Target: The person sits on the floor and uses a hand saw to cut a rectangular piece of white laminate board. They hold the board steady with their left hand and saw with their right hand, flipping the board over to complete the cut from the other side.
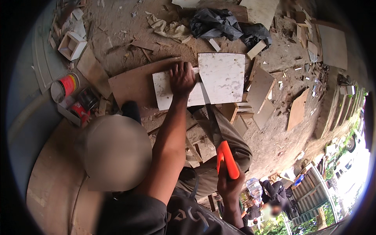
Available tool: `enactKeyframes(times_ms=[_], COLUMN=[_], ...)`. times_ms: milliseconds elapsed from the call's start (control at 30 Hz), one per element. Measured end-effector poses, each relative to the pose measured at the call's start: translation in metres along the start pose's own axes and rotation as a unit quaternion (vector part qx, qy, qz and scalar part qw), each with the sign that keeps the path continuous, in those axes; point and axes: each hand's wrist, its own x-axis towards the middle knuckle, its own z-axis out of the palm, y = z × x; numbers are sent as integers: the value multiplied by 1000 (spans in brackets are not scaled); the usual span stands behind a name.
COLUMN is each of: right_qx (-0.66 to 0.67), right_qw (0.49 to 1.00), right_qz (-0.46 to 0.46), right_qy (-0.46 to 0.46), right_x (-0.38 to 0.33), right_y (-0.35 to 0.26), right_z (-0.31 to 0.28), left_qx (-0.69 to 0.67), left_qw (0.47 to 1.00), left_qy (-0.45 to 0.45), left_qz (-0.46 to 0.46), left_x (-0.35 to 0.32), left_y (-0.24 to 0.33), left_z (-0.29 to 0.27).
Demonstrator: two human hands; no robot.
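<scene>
My right hand (230, 186) is closed round the orange handle of a handsaw (214, 124). The blade slants up and away from me, its far part lying along the line between two sections of a white-faced board (225, 78). Whether those sections are still joined I cannot tell. My left hand (182, 79) lies on the left section with its fingers stretched out, close to the blade. Under the white board's left side, a brown board (129, 84) reaches out to the left. My bent knee in brown trousers (235, 145) is below the board's right section.
Dark plastic sheeting (215, 23) and a pale cloth (168, 28) lie beyond the board. Cans (68, 84) and a small wooden box (72, 46) stand at left. Wood offcuts (260, 86) litter the ground at right. Other people (272, 196) are at lower right; a blurred round patch hides the left foreground.
</scene>
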Motion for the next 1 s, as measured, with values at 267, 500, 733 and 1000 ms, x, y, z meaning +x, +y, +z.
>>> enactKeyframes(times_ms=[267, 500, 733, 1000], right_qx=[-14, 22, -12, -12], right_qw=[997, 1000, 1000, 996], right_qz=[-60, 13, 3, -73], right_qy=[46, -6, -12, 42], right_x=[186, 71, 23, 198], right_y=[10, 17, 2, 16], right_z=[107, 52, 7, 113], left_qx=[9, -11, -33, -3], left_qw=[974, 1000, 999, 995], left_qy=[-225, -11, -33, -97], left_qz=[-39, -12, -13, 0], left_x=[7, -12, 1, 1], left_y=[8, -7, 1, 1], left_z=[-11, 11, 1, -3])
